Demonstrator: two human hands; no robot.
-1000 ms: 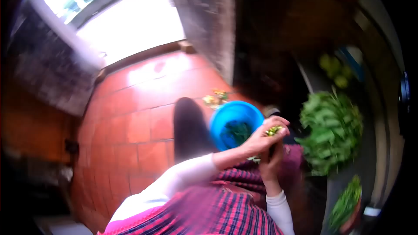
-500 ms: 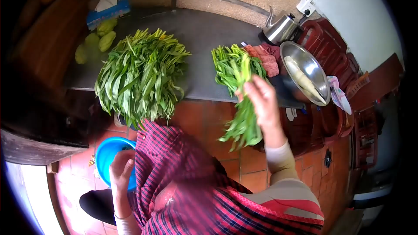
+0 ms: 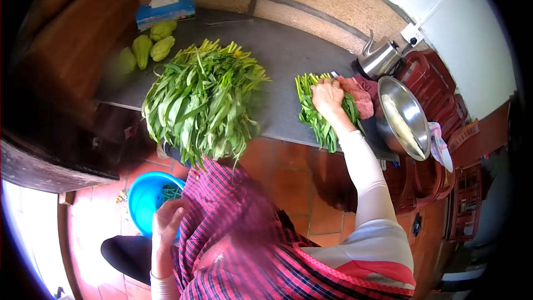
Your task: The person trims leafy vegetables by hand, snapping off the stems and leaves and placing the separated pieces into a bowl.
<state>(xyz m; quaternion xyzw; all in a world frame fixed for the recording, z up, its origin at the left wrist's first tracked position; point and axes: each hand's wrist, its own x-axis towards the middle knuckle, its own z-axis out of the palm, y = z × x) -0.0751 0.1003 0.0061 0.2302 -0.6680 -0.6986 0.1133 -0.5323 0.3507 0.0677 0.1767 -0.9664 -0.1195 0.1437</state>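
Note:
My right hand [image 3: 328, 98] is closed on leafy greens at the smaller bunch [image 3: 322, 127], its fingers curled over the stems on the dark counter [image 3: 279, 97]. My left hand [image 3: 167, 221] is held low beside the blue bucket [image 3: 143, 204], thumb and fingers apart, with nothing visible in it. Some green pieces show inside the bucket. A much larger heap of leafy greens [image 3: 200, 100] lies between the two hands' sides, its leaves hanging over the counter's front edge.
Pale green chayotes [image 3: 142, 51] and a tissue box [image 3: 166, 13] stand at the counter's left. To the right are a reddish cloth [image 3: 358, 97], a steel kettle [image 3: 382, 58] and a metal bowl [image 3: 408, 110] holding a long white vegetable. Red chairs [image 3: 427, 80] stand beyond.
The view has swung from the doorway to the counter. My right hand has moved a bunch of greens down onto the smaller pile. My left hand has left my right hand and stays by the bucket.

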